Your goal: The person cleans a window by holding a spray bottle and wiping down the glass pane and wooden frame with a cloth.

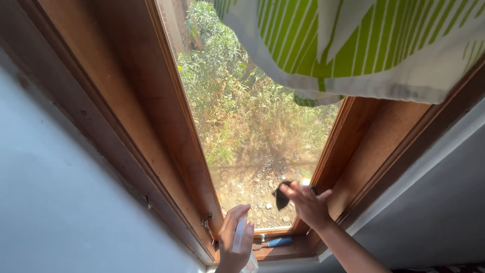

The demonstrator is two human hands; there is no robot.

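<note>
My right hand point(308, 205) presses a dark cloth point(281, 198) against the lower right part of the window pane point(252, 126). My left hand point(235, 242) is closed around a white spray bottle point(241, 233), held upright in front of the pane's lower left corner. The pane sits in a brown wooden window frame point(166, 131) and looks dusty near the bottom. Green bushes and dry ground show through the glass.
A green-and-white striped curtain point(353, 45) hangs over the upper right of the window. A blue-handled tool point(275, 242) lies on the wooden sill. A metal latch point(207, 223) sticks out of the frame's lower left. Pale walls point(60, 202) flank the window.
</note>
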